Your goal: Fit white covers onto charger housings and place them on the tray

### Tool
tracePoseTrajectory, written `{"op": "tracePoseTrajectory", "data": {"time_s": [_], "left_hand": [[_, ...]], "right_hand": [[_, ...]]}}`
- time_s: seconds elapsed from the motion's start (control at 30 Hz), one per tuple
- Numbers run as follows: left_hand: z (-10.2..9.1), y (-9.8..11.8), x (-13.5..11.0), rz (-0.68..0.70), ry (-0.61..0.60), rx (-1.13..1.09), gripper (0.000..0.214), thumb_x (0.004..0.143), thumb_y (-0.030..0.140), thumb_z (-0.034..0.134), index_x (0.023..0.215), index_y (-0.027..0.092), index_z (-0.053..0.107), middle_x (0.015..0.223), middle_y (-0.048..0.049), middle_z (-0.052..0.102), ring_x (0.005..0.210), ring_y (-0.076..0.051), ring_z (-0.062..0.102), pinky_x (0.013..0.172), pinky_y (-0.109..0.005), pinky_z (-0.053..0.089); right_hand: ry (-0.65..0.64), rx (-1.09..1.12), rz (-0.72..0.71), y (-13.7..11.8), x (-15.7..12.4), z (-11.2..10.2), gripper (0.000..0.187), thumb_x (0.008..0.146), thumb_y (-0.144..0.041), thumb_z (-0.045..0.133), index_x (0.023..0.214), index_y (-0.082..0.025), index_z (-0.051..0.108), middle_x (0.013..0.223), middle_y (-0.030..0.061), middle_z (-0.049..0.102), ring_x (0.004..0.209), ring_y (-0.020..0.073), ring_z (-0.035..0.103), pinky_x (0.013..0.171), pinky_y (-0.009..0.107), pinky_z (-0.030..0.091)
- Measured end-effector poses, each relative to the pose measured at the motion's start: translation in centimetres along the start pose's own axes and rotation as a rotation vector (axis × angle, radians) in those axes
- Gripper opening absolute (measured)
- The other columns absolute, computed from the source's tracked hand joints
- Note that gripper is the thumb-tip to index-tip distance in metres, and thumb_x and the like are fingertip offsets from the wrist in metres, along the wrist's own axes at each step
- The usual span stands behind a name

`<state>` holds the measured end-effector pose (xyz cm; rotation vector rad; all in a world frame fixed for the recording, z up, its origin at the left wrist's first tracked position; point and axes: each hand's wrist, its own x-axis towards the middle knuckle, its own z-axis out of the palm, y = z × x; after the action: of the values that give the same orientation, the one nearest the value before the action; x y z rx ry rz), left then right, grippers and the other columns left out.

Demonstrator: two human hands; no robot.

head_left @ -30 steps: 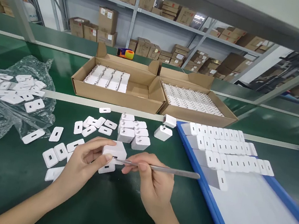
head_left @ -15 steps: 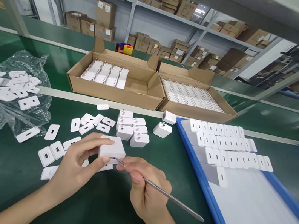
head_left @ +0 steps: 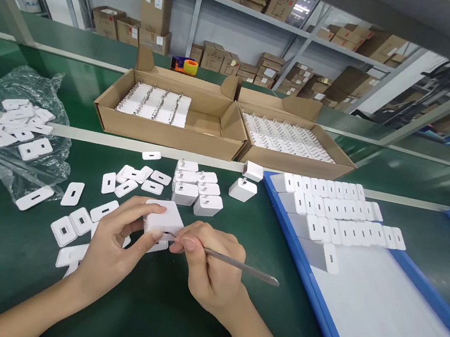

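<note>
Between thumb and fingers of my left hand (head_left: 119, 246) is a white charger housing (head_left: 165, 218), its port side turned toward my right hand. My right hand (head_left: 211, 267) grips a thin metal spudger (head_left: 245, 267) like a pen. The tool's narrow tip meets the housing's port side, close to my left thumb; how deep it goes I cannot tell. Behind the hands stands a cluster of white chargers with prongs up (head_left: 198, 188). Loose white faceplates with a slot (head_left: 63, 230) lie to the left, some partly hidden by my left hand.
A blue-edged tray (head_left: 296, 284) at right bears rows of white chargers (head_left: 339, 208). Two cardboard boxes (head_left: 170, 133) with white parts stand at the back. A clear plastic bag (head_left: 52, 139) with more faceplates spreads at far left. Two more chargers (head_left: 243, 189) stand near the tray.
The spudger's handle has swung up and leftward, its far end now nearer my right hand. My left hand still holds the housing. The whole view has shifted slightly.
</note>
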<state>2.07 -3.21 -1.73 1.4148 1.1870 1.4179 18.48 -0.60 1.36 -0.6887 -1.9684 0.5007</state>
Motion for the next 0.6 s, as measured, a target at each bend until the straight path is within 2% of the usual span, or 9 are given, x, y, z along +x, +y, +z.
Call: {"op": "tracePoseTrajectory", "data": {"time_s": [0.1, 0.23, 0.4, 0.5, 0.57, 0.6], "left_hand": [[0.1, -0.2, 0.0, -0.002, 0.007, -0.001, 0.017, 0.086, 0.021, 0.063, 0.102, 0.027, 0.067, 0.106, -0.0009, 0.059, 0.095, -0.012, 0.061, 0.073, -0.013, 0.054], [0.3, -0.1, 0.2, -0.008, 0.022, 0.006, 0.014, 0.086, 0.021, 0.063, 0.099, 0.024, 0.067, 0.102, -0.0016, 0.060, 0.090, -0.012, 0.061, 0.071, -0.014, 0.055], [0.4, 0.3, 0.8, -0.134, -0.016, -0.044, 0.014, 0.085, 0.028, 0.064, 0.096, 0.021, 0.067, 0.097, -0.0021, 0.063, 0.085, -0.013, 0.063, 0.068, -0.015, 0.055], [0.0, 0.4, 1.2, -0.193, -0.031, -0.075, 0.019, 0.083, 0.033, 0.066, 0.097, 0.021, 0.067, 0.089, -0.0016, 0.066, 0.077, -0.014, 0.064, 0.063, -0.017, 0.054], [-0.3, 0.4, 1.3, -0.212, -0.016, -0.088, 0.020, 0.083, 0.035, 0.066, 0.098, 0.022, 0.068, 0.089, -0.0014, 0.068, 0.079, -0.015, 0.066, 0.066, -0.018, 0.055], [-0.5, 0.4, 1.3, -0.220, -0.013, -0.093, 0.020, 0.084, 0.036, 0.065, 0.099, 0.022, 0.068, 0.091, -0.0015, 0.069, 0.082, -0.015, 0.066, 0.070, -0.018, 0.055]], "right_hand": [[-0.024, -0.011, -0.047, 0.2, 0.2, 0.2, 0.031, 0.097, -0.017, 0.039, 0.070, -0.016, 0.052, 0.058, 0.0009, 0.058, 0.052, 0.0106, 0.059, 0.048, 0.019, 0.045], [-0.028, -0.068, -0.208, 0.8, 0.0, 0.8, 0.030, 0.098, -0.018, 0.036, 0.070, -0.019, 0.048, 0.055, -0.0011, 0.052, 0.051, 0.0115, 0.057, 0.049, 0.021, 0.048], [-0.031, -0.152, -0.321, 1.1, -0.2, 1.0, 0.028, 0.098, -0.016, 0.037, 0.073, -0.018, 0.049, 0.057, 0.0018, 0.057, 0.053, 0.0138, 0.060, 0.045, 0.022, 0.047], [0.080, -0.092, -0.333, 0.9, -0.2, 0.5, 0.026, 0.099, -0.021, 0.038, 0.080, -0.018, 0.054, 0.059, 0.0020, 0.058, 0.056, 0.0147, 0.061, 0.046, 0.023, 0.047], [0.229, 0.009, -0.310, 0.9, -0.1, -0.1, 0.029, 0.100, -0.026, 0.038, 0.079, -0.019, 0.057, 0.063, 0.0022, 0.059, 0.056, 0.0139, 0.060, 0.046, 0.023, 0.046], [0.301, 0.042, -0.253, 0.9, -0.1, -0.4, 0.032, 0.101, -0.028, 0.038, 0.077, -0.019, 0.057, 0.068, 0.0028, 0.059, 0.059, 0.0139, 0.059, 0.049, 0.024, 0.047]]}}
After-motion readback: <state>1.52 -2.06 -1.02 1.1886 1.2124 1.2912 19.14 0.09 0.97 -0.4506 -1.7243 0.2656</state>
